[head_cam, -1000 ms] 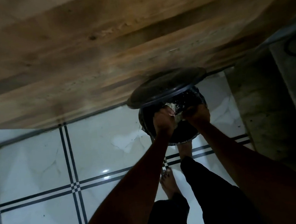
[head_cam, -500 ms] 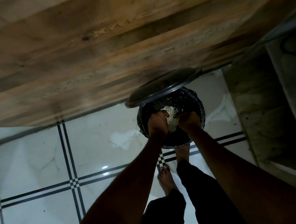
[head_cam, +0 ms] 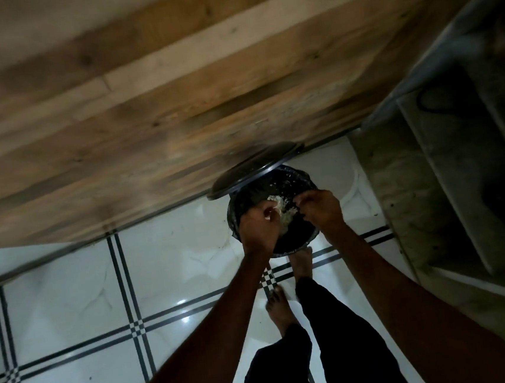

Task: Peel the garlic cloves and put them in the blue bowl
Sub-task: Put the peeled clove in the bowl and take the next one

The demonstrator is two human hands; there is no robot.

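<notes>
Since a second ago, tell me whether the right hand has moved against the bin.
Yes. The right hand has drawn out toward the right rim of the bin, away from the left hand, exposing the pale scraps between them.

Black lined bin point(head_cam: 296, 242) with raised lid point(head_cam: 252, 169) on white tiled floor point(head_cam: 70, 301), beside wooden panel point(head_cam: 173, 91).

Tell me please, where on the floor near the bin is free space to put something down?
Bare white tiles lie left of the black bin, between the wooden panel and the striped grout lines. It is crowded at the bin: both hands, left hand and right hand, and the feet.
</notes>
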